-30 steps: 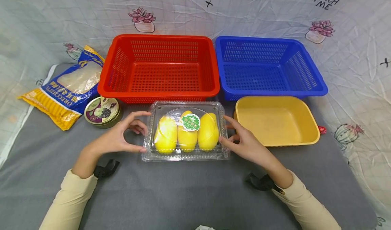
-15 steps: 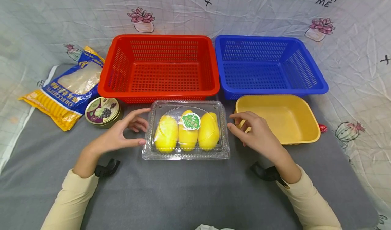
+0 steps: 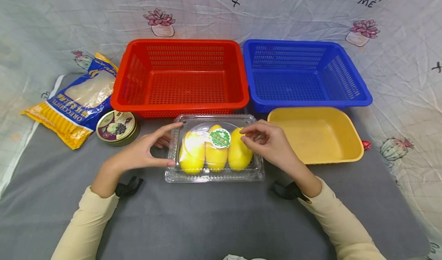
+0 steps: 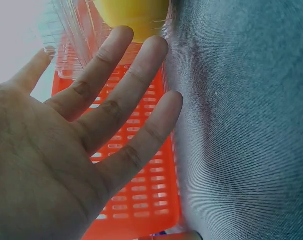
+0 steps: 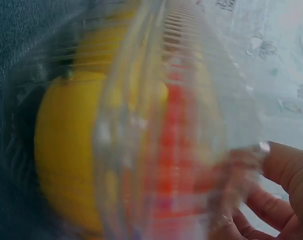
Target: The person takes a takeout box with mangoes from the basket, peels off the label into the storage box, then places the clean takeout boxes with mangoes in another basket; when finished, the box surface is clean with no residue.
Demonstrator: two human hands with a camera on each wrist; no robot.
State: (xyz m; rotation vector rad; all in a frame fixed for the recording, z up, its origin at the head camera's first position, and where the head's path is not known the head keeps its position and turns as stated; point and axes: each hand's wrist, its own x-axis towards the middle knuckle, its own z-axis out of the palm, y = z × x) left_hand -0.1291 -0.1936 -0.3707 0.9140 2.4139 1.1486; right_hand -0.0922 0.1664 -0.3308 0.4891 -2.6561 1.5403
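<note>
A clear plastic clamshell box [image 3: 186,177] holding three yellow mangoes [image 3: 191,152] lies on the grey table, a green and white sticker [image 3: 220,138] on its lid. At its left end is my left hand [image 3: 143,148], thumb and forefinger spread over that edge; in the left wrist view its fingers [image 4: 106,62] are extended toward the box. My right hand [image 3: 271,143] is over the box's right end, fingers loosely bent and thumb close to them, fingertips overlapping the right mango. The right wrist view, blurred, shows part of this hand [image 5: 286,175] through the plastic.
Behind the box stand a red basket [image 3: 179,108] and a blue basket [image 3: 310,101]. A yellow bin [image 3: 312,137] is at the right, with something red [image 3: 366,144] beside it. At left lie a pasta bag [image 3: 76,102] and a round tin [image 3: 117,127].
The right hand first drew away from the box's right edge, then came back left over its lid. The left hand and the box have shifted slightly right.
</note>
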